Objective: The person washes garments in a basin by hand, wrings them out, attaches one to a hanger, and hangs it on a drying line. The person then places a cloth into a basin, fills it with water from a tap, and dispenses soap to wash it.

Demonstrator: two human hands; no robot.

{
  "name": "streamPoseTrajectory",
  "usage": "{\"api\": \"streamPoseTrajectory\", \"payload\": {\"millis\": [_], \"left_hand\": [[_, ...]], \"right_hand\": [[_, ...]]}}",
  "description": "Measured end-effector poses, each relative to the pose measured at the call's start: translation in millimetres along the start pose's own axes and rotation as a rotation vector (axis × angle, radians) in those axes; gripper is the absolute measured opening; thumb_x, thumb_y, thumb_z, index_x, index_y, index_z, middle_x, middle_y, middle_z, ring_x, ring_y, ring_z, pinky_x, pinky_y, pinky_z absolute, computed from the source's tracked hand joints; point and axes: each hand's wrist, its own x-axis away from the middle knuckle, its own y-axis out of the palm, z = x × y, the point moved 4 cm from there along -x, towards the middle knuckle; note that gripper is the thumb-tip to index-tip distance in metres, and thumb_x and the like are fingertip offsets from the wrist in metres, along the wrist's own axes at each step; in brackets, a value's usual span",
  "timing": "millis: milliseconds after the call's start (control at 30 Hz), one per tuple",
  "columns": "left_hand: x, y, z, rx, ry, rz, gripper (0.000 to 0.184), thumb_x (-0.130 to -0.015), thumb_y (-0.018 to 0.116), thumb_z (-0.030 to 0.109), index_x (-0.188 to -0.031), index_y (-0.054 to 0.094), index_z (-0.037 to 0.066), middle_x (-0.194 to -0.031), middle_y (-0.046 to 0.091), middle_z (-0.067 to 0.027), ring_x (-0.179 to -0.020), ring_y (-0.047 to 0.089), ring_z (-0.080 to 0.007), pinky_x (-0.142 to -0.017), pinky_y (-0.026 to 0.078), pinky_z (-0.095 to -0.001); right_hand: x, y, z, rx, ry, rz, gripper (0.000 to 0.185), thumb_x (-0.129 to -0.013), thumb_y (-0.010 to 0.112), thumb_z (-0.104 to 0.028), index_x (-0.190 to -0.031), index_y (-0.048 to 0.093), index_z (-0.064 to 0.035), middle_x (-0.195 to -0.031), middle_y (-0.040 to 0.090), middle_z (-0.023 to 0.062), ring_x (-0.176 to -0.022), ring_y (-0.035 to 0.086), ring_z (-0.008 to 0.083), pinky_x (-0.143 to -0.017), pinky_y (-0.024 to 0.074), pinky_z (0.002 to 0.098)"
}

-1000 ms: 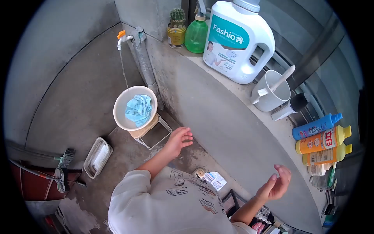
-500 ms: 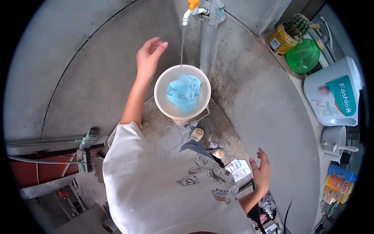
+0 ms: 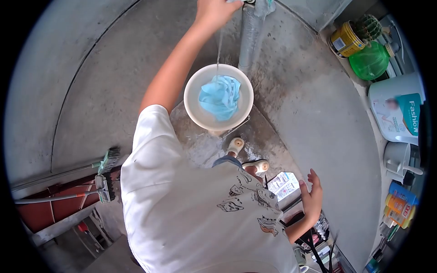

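Note:
At the top edge my left hand (image 3: 214, 13) is on the tap over the bucket, its fingers closed around the handle area and partly cut off by the frame. The hand hides most of the tap. A thin stream of water (image 3: 220, 48) runs down into the white bucket (image 3: 187, 95). Inside the bucket a light blue cloth (image 3: 220, 98) lies crumpled in water. My right hand (image 3: 312, 195) hangs at the lower right, open with fingers apart, holding nothing. It is near a printed sheet or package (image 3: 283, 185) on the floor.
A wrapped pipe (image 3: 250, 38) rises behind the bucket. Along the right ledge stand a potted cactus (image 3: 368, 27), a green bottle (image 3: 369, 61), a white jug (image 3: 393, 109), a white cup (image 3: 397, 157) and several bottles. A brush (image 3: 105, 175) leans at left.
My left hand has moved up from beside the water stream to the tap. The view has shifted slightly. My right hand stays low and open, and water still runs.

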Motion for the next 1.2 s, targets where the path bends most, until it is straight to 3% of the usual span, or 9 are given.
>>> {"api": "streamPoseTrajectory", "payload": {"millis": [67, 267, 400, 600, 767, 933, 1033, 1100, 1200], "left_hand": [[0, -3, -2, -0.025, 0.031, 0.072, 0.037, -0.065, 0.063, 0.023, -0.092, 0.058, -0.002, -0.078, 0.061, -0.0176, -0.07, 0.061, -0.0243, -0.064, 0.047, -0.0314], [-13, 2, -18, 0.22, -0.048, -0.003, 0.036, -0.064, 0.064, 0.022, -0.09, 0.059, -0.003, -0.077, 0.061, -0.0163, -0.07, 0.061, -0.0181, -0.063, 0.047, -0.0287], [-13, 0, -14, 0.239, 0.009, 0.029, 0.036, -0.063, 0.064, 0.022, -0.088, 0.059, -0.004, -0.074, 0.061, -0.0158, -0.067, 0.06, -0.0169, -0.061, 0.047, -0.0282], [-14, 2, -5, 0.043, -0.15, -0.03, 0.034, -0.062, 0.065, 0.019, -0.087, 0.06, -0.004, -0.071, 0.062, -0.0145, -0.062, 0.06, -0.0158, -0.057, 0.047, -0.0279], [-20, 9, -21, 0.282, -0.06, 0.043, 0.027, -0.063, 0.062, 0.015, -0.086, 0.062, 0.0, -0.074, 0.063, -0.0135, -0.064, 0.061, -0.0174, -0.057, 0.047, -0.0276], [-27, 7, -32, 0.179, -0.014, 0.038, 0.026, -0.063, 0.061, 0.013, -0.086, 0.062, 0.001, -0.076, 0.063, -0.0132, -0.068, 0.061, -0.0172, -0.062, 0.047, -0.0277], [-38, 17, -54, 0.32, -0.01, 0.03, 0.025, -0.065, 0.059, 0.01, -0.087, 0.061, -0.001, -0.077, 0.063, -0.0118, -0.069, 0.06, -0.0165, -0.063, 0.046, -0.0266], [-59, 43, -89, 0.88, -0.002, -0.181, 0.024, -0.066, 0.057, 0.006, -0.088, 0.06, -0.003, -0.078, 0.062, -0.0103, -0.07, 0.058, -0.0157, -0.065, 0.046, -0.0254], [-73, 48, -102, 0.775, -0.018, -0.218, 0.022, -0.067, 0.055, 0.003, -0.088, 0.059, -0.004, -0.081, 0.061, -0.0097, -0.072, 0.057, -0.0151, -0.066, 0.046, -0.0248]], "right_hand": [[5, 3, 4, 0.017, 0.021, 0.006, 0.046, -0.076, 0.055, -0.019, -0.116, 0.042, -0.001, -0.101, 0.054, 0.0185, -0.093, 0.051, 0.026, -0.081, 0.0392, 0.0353], [23, 8, -5, -0.042, 0.104, 0.049, 0.045, -0.077, 0.054, -0.019, -0.117, 0.042, -0.0028, -0.102, 0.054, 0.0184, -0.094, 0.051, 0.0268, -0.081, 0.0396, 0.0355], [38, 17, 3, -0.051, 0.151, 0.074, 0.044, -0.077, 0.054, -0.019, -0.117, 0.042, -0.004, -0.102, 0.053, 0.0185, -0.095, 0.051, 0.0263, -0.081, 0.0396, 0.0351], [55, 30, 12, -0.073, 0.19, 0.087, 0.044, -0.077, 0.053, -0.018, -0.118, 0.042, -0.0041, -0.103, 0.053, 0.0185, -0.095, 0.051, 0.0243, -0.081, 0.0397, 0.0341], [61, 37, 10, -0.115, 0.239, 0.093, 0.044, -0.076, 0.055, -0.016, -0.115, 0.042, 0.0, -0.103, 0.054, 0.0181, -0.091, 0.052, 0.0253, -0.078, 0.0394, 0.0327], [65, 43, 16, -0.163, 0.197, 0.095, 0.046, -0.076, 0.055, -0.015, -0.117, 0.041, -0.0006, -0.101, 0.053, 0.0181, -0.091, 0.051, 0.0233, -0.08, 0.0381, 0.0322], [71, 43, 13, -0.196, 0.225, 0.104, 0.045, -0.076, 0.055, -0.014, -0.117, 0.041, -0.0003, -0.1, 0.053, 0.018, -0.091, 0.05, 0.0229, -0.081, 0.0366, 0.0318], [78, 45, 22, -0.211, 0.208, 0.113, 0.045, -0.076, 0.055, -0.014, -0.117, 0.041, -0.0004, -0.1, 0.054, 0.0178, -0.091, 0.05, 0.0227, -0.081, 0.0367, 0.0318], [96, 50, 35, -0.228, 0.22, 0.146, 0.045, -0.076, 0.055, -0.016, -0.117, 0.041, -0.0006, -0.1, 0.054, 0.0174, -0.09, 0.051, 0.0226, -0.08, 0.0368, 0.0323]]}}
